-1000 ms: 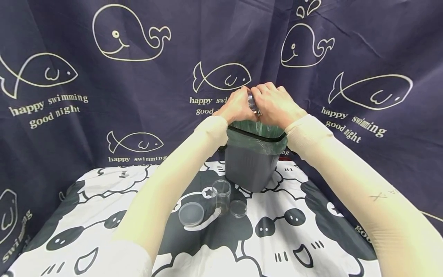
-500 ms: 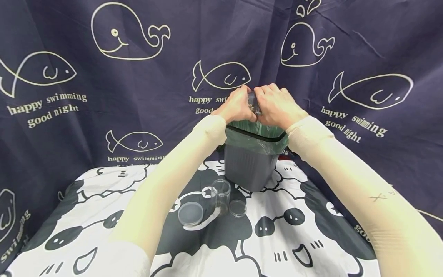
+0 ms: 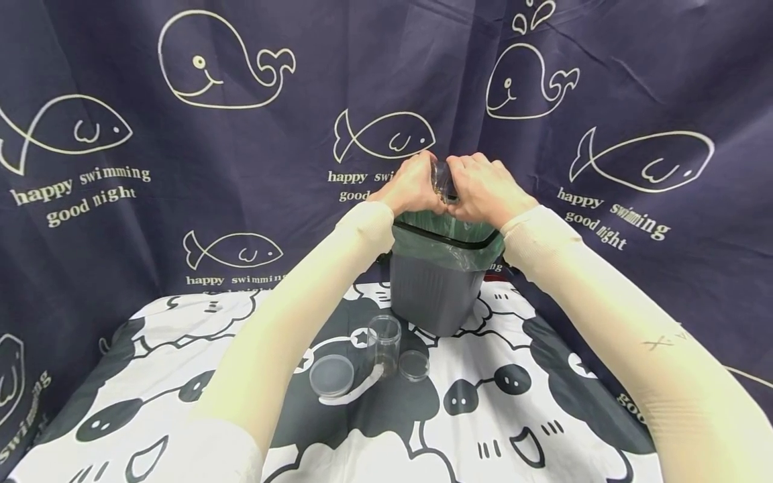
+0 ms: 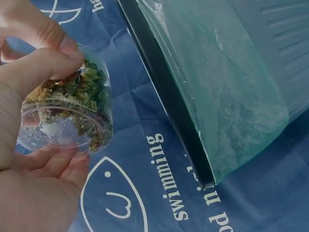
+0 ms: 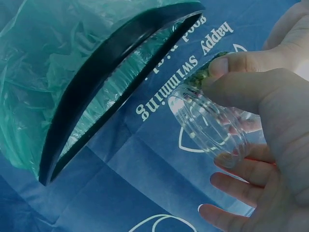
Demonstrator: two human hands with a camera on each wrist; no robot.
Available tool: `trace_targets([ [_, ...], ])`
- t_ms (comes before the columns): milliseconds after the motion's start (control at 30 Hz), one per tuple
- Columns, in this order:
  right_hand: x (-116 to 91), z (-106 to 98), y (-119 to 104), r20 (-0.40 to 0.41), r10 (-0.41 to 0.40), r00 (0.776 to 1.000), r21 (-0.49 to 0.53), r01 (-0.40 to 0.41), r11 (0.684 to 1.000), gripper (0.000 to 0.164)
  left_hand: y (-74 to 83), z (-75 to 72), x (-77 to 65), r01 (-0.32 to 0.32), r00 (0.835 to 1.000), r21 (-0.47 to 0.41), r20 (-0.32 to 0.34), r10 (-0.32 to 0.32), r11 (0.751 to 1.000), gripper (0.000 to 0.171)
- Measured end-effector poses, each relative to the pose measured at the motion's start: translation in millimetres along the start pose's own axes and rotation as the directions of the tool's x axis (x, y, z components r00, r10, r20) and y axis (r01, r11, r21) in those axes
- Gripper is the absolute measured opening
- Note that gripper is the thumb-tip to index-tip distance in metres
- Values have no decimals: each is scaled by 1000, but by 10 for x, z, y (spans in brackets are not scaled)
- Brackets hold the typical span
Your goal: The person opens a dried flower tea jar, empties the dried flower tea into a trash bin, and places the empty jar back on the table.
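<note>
My left hand point(image 3: 412, 184) and right hand point(image 3: 486, 189) both hold a small clear jar point(image 3: 443, 181) above the rim of a grey trash bin point(image 3: 435, 292). In the left wrist view the jar has dried flowers point(image 4: 87, 89) inside, yellow-green with darker bits. There the left thumb presses its side and the other fingers lie beneath. The right wrist view shows the right thumb and curled fingers around the ribbed, clear end of the jar point(image 5: 207, 125). The bin is lined with a green plastic bag point(image 3: 449, 253) under a black rim point(image 3: 447, 236).
A second clear jar point(image 3: 384, 342) stands in front of the bin. Two round clear lids lie beside it, one lid point(image 3: 331, 377) to its left and a smaller lid point(image 3: 414, 366) to its right. A sheep-print cloth point(image 3: 356, 456) covers the table. A blue curtain point(image 3: 302, 40) hangs behind.
Both hands stay above the bin. Between them the jar has turned a little, and its dark sides and contents show more than before. The things on the table have not moved.
</note>
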State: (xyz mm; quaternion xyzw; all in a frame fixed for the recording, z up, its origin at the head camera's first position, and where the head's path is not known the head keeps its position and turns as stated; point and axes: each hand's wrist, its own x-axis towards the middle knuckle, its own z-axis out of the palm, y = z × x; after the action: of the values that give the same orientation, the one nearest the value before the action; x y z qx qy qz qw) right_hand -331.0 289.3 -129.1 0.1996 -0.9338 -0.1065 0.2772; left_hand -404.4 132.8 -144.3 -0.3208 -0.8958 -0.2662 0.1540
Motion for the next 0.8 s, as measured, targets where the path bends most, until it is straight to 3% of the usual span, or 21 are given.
trace_targets([
  [267,-31,59,71,19,34,999,43,-35,998,58,18,6,6,-16,1000,22,9,16,1000,99],
  [600,-82,105,138,-21,21,1000,94,-18,995,61,18,42,40,12,1000,13,26,-13,1000,103],
  [800,-92,118,187,-7,72,997,182,-70,981,53,-20,69,37,34,999,-14,27,-33,999,103],
])
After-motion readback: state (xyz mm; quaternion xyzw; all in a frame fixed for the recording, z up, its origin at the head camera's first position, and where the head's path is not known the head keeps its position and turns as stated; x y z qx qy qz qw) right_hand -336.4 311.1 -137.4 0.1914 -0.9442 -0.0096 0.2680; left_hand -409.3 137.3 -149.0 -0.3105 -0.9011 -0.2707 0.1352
